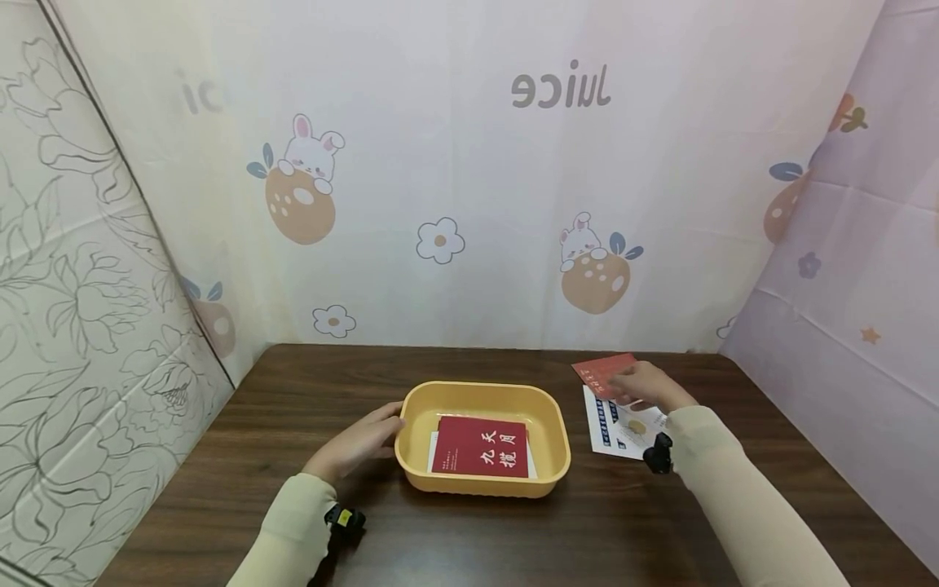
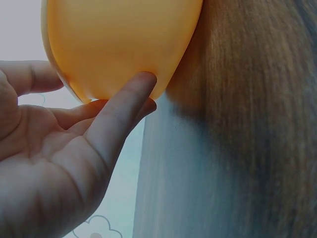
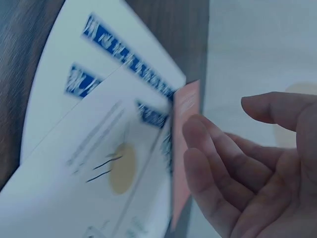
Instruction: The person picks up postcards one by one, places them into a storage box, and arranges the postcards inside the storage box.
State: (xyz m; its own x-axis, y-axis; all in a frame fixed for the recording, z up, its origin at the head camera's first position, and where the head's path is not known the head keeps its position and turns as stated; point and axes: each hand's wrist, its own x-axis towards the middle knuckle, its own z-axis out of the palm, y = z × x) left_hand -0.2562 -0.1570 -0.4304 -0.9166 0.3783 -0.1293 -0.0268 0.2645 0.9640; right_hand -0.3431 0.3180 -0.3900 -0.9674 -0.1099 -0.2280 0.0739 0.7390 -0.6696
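My left hand (image 1: 359,440) grips the left end of a yellow plastic basin (image 1: 557,440); in the left wrist view the fingers (image 2: 119,109) meet its outer wall and rim. A dark red card (image 1: 477,444) with white characters lies in the basin over white paper (image 1: 531,461). Over on the right, my right hand (image 1: 649,385) is at a second red card (image 1: 601,371). In the right wrist view the fingertips (image 3: 195,131) are against this red card, with the thumb held apart. White printed cards (image 3: 74,163) with blue lettering lie beside it, partly overlapping.
The basin and cards are on a dark wood-grain table (image 1: 469,538). A pale curtain (image 1: 455,163) with rabbit and fruit prints stands behind it. Patterned fabric also borders the left and right sides. Each wrist wears a small black device (image 1: 345,519).
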